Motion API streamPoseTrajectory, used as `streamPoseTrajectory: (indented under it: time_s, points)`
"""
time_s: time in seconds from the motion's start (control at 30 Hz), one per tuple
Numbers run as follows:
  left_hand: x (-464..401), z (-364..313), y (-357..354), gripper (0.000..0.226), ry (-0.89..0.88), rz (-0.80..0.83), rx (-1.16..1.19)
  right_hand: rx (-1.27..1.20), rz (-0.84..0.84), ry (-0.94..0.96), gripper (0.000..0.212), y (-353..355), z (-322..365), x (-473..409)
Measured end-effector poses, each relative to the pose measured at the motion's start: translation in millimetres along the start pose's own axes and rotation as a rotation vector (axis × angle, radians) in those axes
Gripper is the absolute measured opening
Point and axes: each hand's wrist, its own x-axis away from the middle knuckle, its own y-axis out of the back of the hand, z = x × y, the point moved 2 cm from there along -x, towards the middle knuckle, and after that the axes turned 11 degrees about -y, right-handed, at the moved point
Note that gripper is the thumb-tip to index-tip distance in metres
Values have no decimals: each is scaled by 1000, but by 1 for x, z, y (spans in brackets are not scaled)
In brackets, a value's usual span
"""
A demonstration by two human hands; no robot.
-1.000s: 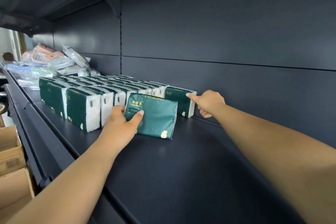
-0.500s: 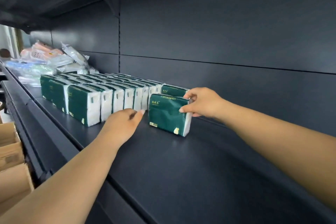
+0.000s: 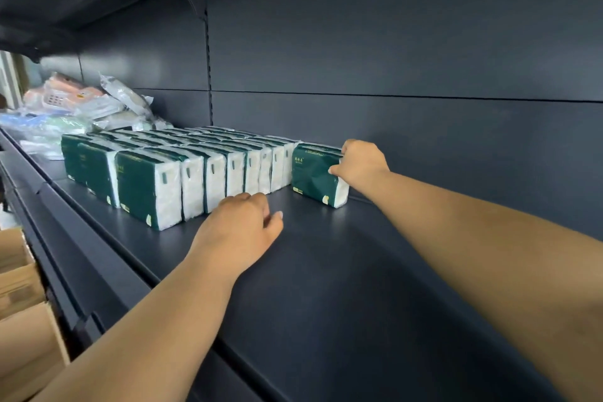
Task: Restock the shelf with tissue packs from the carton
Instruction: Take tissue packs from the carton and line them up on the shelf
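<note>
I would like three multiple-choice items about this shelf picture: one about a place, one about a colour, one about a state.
1. Where does the tissue pack under the right hand stand?
A. At the right end of the row of packs
B. In the carton
C. On the pile of bagged goods

2. What colour is the front face of the packs?
A. Red
B. Dark green
C. Yellow

3. What is the left hand doing?
A. Gripping a pack
B. Holding a carton flap
C. Holding nothing, over the shelf

Answers:
1 A: the pack stands at the row's right end, next to the back panel.
2 B: the wrappers are dark green, with white sides.
3 C: its fingers are loosely curled and no pack is in it.
</note>
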Motion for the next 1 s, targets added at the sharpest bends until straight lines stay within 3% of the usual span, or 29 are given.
streamPoseTrajectory:
  time_s: [0.27,0.43,0.57,0.77,1.0]
  points:
    - [0,-1,1,29,-19,30,36,-21,-41,-41,28,-19,10,-7]
    - [1,-1,4,28,-33,13,52,-39,-41,-62,45,-14,4,4]
    - [6,-4,10,26,-31,-40,87,66,-46,-45,36,9,-13,41]
    - [31,-27,48,26,-207,-106,-130,301,-108,119,37,75,-33,129]
    - [121,-97,111,28,-450,-163,-177,373,-190,187,40,149,-52,263]
